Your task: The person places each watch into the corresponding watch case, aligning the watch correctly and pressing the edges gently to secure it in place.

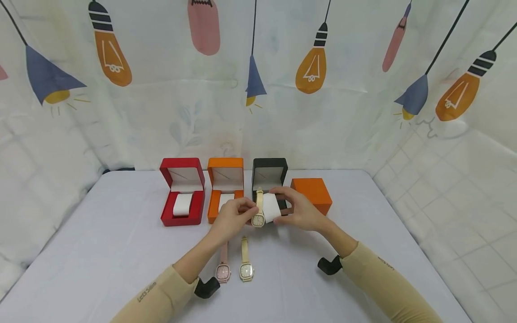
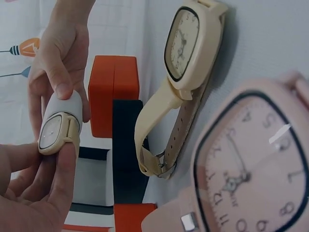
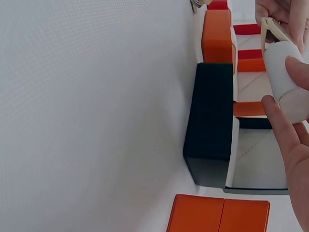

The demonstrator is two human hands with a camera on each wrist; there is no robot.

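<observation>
Head view: left hand (image 1: 232, 217) pinched cream watch (image 1: 258, 220), right hand (image 1: 302, 212) white cushion (image 1: 271, 207), both between fingers; fitting likely needed steady cushion, square strap (image 1: 260, 200).

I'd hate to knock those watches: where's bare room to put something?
Bare table left of the red box and right of the closed orange box. Crowded between them: open boxes, left hand, right hand, pink watch, cream watches.

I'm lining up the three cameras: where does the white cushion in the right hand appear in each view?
Head: the held white cushion is just right of centre, lower half.
Left wrist: toward the left edge, near mid-height.
Right wrist: near the right edge, upper half.
Shared landmark: the open dark box.
</observation>
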